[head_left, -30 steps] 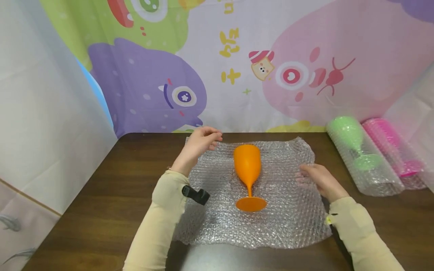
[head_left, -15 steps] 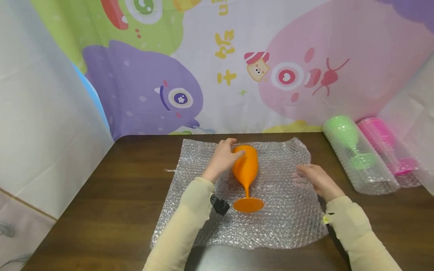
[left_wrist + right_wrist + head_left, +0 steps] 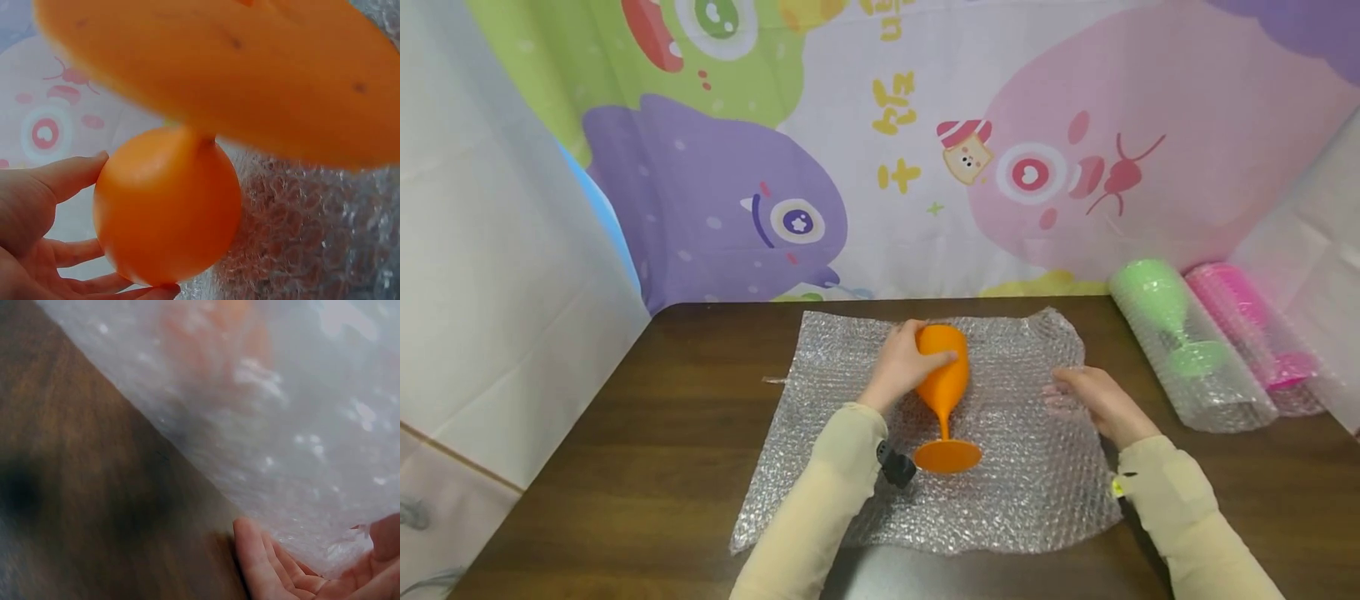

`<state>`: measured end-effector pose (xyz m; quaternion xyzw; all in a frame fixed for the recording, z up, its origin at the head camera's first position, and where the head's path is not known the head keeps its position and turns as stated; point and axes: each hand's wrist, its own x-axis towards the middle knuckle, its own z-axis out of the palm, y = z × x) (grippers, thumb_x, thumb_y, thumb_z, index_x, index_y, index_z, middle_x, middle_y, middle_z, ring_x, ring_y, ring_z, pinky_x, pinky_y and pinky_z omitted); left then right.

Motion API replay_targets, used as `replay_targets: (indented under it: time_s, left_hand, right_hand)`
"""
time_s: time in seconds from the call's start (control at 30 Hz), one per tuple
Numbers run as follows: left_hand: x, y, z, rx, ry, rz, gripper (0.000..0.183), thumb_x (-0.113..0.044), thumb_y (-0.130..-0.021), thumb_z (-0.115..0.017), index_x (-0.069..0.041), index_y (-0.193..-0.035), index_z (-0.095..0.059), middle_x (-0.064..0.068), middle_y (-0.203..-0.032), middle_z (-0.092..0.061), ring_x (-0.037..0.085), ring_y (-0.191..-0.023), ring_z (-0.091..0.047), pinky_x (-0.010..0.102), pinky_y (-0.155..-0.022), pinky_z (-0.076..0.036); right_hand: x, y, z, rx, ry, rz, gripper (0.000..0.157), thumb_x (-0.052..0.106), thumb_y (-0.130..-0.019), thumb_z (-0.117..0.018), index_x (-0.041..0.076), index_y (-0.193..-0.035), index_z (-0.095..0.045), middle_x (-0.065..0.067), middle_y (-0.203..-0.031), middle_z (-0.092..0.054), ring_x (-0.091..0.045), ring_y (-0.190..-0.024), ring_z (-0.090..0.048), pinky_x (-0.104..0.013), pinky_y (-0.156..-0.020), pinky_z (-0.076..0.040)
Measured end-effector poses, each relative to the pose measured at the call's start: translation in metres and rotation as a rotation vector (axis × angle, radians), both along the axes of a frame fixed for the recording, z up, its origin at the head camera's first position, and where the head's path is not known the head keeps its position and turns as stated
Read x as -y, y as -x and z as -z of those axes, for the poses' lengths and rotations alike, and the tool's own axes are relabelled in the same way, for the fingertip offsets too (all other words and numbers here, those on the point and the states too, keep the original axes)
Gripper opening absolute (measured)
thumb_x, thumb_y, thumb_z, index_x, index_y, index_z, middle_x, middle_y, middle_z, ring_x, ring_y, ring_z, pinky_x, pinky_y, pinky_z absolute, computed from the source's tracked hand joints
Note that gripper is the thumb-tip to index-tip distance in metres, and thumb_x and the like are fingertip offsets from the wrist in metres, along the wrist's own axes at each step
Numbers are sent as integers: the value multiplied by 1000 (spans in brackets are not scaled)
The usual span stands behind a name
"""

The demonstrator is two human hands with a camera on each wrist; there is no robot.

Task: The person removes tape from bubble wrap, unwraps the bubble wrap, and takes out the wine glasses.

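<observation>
An orange goblet (image 3: 945,387) lies on its side on a sheet of bubble wrap (image 3: 985,517), its foot toward me. My left hand (image 3: 901,363) holds the bowl from the left, thumb on top; in the left wrist view the fingers (image 3: 81,251) curve around the underside of the bowl (image 3: 165,206). My right hand (image 3: 1108,402) grips the sheet's right edge, which is lifted a little. In the right wrist view the raised bubble wrap (image 3: 281,444) fills much of the picture, with fingers (image 3: 253,556) under its edge.
To the right lie a green goblet (image 3: 1165,304) and a pink goblet (image 3: 1236,304), each rolled in bubble wrap. The brown table (image 3: 647,433) ends at a cartoon-printed curtain (image 3: 910,250) behind.
My left hand has moved right from the sheet's upper left and taken hold of the goblet's bowl. The sheet's left side now lies flat. My right hand stays at the right edge.
</observation>
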<state>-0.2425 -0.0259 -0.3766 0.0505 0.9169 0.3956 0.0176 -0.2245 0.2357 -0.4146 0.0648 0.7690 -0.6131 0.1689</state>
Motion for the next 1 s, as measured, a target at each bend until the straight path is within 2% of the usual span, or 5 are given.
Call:
replay_targets:
  time_s: [0.17,0.4,0.63,0.8,1.0]
  left_hand:
    - [4,-1,3,-6,-33,8,67,-42,-79,-66,-9,-132,-43,13,-126,-48,27,-108,-49,40,-85,-46]
    - [6,0,5,-31,-72,-8,63,-38,-77,-69,-6,-126,-47,13,-119,-51,26,-103,-51,37,-83,-47]
    - [7,-7,-5,-17,-115,-38,60,-37,-75,-71,-9,-123,-47,11,-118,-50,25,-102,-50,38,-83,-47]
    - [9,-12,-13,-24,-108,-29,59,-37,-73,-72,-10,-119,-47,10,-113,-49,25,-97,-50,36,-76,-49]
    - [14,-16,-15,-3,-105,-13,59,-38,-73,-72,-11,-118,-45,9,-111,-48,24,-94,-50,34,-72,-49]
  right_hand:
    - [0,-1,2,2,-29,7,55,20,-96,-34,-18,-134,-21,-7,-96,-61,-5,-73,-61,-25,-72,-53]
    - [-1,-2,4,-3,-17,8,55,19,-97,-35,-18,-134,-20,-2,-88,-62,-4,-72,-61,-24,-70,-53]
    - [-1,0,2,-10,-36,7,56,21,-96,-35,-18,-134,-21,-3,-90,-61,-4,-72,-61,-24,-71,-53]
    - [0,1,1,-11,-60,9,56,21,-96,-35,-17,-134,-22,-7,-96,-62,-4,-72,-61,-25,-71,-53]
    - [1,0,1,-7,-86,6,55,22,-96,-36,-18,-133,-25,-16,-106,-61,-5,-74,-61,-25,-71,-53]
